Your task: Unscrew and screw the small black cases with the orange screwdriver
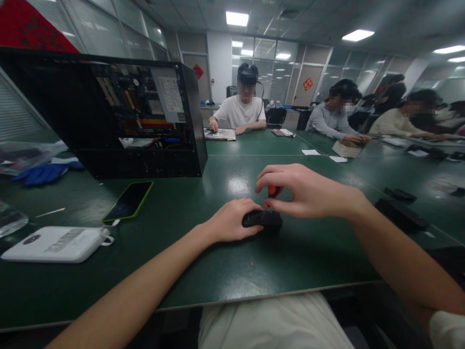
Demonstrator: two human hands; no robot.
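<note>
My left hand [236, 220] is closed around the left end of a black computer mouse [272, 220], which rests on the green table. Its thumb lies along the near side and the fingers curl over the top. Just above the mouse, my right hand [298, 189] pinches a red-and-black screwdriver [275, 190] between thumb and fingers. The screwdriver is roughly upright over the mouse; its lower end is hard to make out, so I cannot tell whether it touches.
An open black computer case [145, 162] stands at the left. Near it lie a phone [129, 201], a white power bank [54, 245] and blue gloves [45, 174]. Dark items [401, 213] lie at the right. A person [243, 109] sits opposite; others sit further right.
</note>
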